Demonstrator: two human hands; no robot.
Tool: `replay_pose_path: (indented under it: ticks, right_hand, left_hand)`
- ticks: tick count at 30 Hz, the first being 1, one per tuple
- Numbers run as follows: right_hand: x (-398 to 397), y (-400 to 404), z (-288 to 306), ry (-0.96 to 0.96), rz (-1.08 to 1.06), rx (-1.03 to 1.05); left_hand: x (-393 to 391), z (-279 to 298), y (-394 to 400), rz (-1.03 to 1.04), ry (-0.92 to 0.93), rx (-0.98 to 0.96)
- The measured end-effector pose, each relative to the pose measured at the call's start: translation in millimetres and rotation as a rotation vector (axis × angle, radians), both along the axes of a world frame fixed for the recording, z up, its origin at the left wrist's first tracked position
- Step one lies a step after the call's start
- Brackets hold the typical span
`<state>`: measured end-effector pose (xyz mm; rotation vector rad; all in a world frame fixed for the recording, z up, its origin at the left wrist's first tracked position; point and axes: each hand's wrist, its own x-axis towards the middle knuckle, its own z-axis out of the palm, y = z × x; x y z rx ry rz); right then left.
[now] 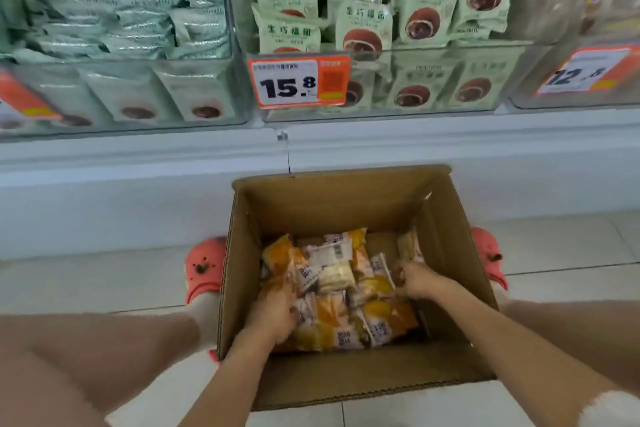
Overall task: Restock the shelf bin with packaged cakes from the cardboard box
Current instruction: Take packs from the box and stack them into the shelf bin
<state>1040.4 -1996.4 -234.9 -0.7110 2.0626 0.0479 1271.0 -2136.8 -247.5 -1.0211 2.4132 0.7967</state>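
Brown corrugated cardboard makes up the cardboard box point(349, 381), which sits open on the tiled floor point(86, 281) between the person's feet in coral-pink clogs point(204, 267), at the six o'clock side of the view. Its bottom is only partly covered: a loose heap of packaged cakes point(332, 291) in glossy, crinkled orange-and-white film lies toward the near side, with bare cardboard showing at twelve o'clock inside the box, so the box looks well on its way to empty, though many packets remain. Both hands are down among them. The left hand point(273, 317), at about seven o'clock of the heap, has its fingers curled into the packets and appears to be gathering some; the right hand point(420, 279), at three o'clock, curls around packets at that edge. Nothing is lifted yet. Above, at twelve o'clock, clear rigid plastic shelf bins hold flat pale-green pillow packs printed with a round brown cake, behind an orange-bordered price tag point(299, 83). Which shelf bin point(571, 10) takes the orange packets I cannot tell; the one at one o'clock is blurred.
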Motion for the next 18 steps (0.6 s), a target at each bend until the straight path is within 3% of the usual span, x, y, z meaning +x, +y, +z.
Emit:
replay_pose_path:
  ticks: [3,7,11,18]
  right_hand:
    - [9,-9,-22,0.002,-0.100,0.053]
    - [27,-21,-52,-0.134,-0.380,-0.040]
    - [38,-32,-78,-0.131,-0.629,-0.073]
    - [34,-38,-79,-0.189,-1.008,-0.232]
  left_hand:
    - [13,-17,4,0.141,-0.030,0.117]
    - [18,-32,9,0.157,-0.031,0.143]
    - [20,-43,9,0.185,-0.005,0.173]
    - [19,-41,8,0.249,0.036,0.215]
